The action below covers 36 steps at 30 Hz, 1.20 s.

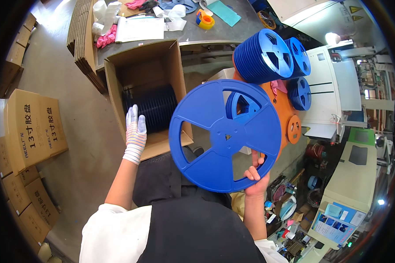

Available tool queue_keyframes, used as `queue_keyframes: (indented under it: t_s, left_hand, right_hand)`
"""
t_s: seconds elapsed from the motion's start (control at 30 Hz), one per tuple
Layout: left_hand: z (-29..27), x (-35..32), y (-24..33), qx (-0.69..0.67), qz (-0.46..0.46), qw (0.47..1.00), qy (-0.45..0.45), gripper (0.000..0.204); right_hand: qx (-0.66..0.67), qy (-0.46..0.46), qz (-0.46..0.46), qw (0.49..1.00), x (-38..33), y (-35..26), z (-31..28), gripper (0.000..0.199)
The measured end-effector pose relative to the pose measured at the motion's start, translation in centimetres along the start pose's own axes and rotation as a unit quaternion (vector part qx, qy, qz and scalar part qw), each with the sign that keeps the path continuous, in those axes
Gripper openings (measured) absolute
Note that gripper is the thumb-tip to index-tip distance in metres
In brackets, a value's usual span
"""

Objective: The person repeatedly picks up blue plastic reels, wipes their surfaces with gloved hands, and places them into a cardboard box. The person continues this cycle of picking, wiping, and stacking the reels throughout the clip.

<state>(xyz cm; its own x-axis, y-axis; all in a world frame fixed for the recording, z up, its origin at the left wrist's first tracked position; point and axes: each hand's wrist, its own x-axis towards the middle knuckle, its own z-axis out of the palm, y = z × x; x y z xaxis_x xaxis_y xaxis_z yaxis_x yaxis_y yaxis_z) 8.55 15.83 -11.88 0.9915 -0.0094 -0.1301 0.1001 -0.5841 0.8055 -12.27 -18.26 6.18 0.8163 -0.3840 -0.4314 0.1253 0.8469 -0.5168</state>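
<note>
My bare right hand grips a large blue plastic reel at its lower right, fingers hooked through a cut-out. The reel faces me, held up in front of my body. My left hand, in a striped white glove, is at the near left side of an upright-flapped cardboard box, fingers stretched out. Inside the box, a row of dark blue reels stands on edge, right beside the gloved fingers. Whether those fingers touch the reels I cannot tell.
Stacked blue reels stand on an orange table at the right. Behind the box is a grey workbench with a yellow-orange tape roll and papers. Closed cartons are piled at left; machines line the right.
</note>
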Motion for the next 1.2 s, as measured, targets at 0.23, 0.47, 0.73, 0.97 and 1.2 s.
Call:
queue_keyframes:
  t_s: [0.23,0.47,0.73,0.97,1.2]
  left_hand:
    - [-2.9,-3.4,14.7,0.237,0.290,0.926,-0.044,0.071]
    - [2.2,-7.7,21.2,0.041,0.419,0.869,-0.260,0.066]
    - [1.9,-6.8,19.8,0.125,0.408,0.861,-0.275,0.058]
    - [2.1,-6.4,15.6,0.103,0.369,0.908,-0.169,0.056]
    - [1.9,0.8,5.0,0.239,0.121,0.962,-0.062,0.058]
  right_hand:
    - [0.074,-0.047,0.079,0.993,-1.3,1.5,1.5,0.032]
    - [0.026,-0.006,0.114,0.993,-1.3,3.8,2.6,0.033]
    - [0.039,0.017,0.104,0.994,-1.8,4.3,2.0,0.039]
    - [0.036,0.015,0.078,0.996,-1.5,3.5,0.7,0.036]
    - [0.073,-0.016,0.037,0.997,0.3,1.9,0.0,0.039]
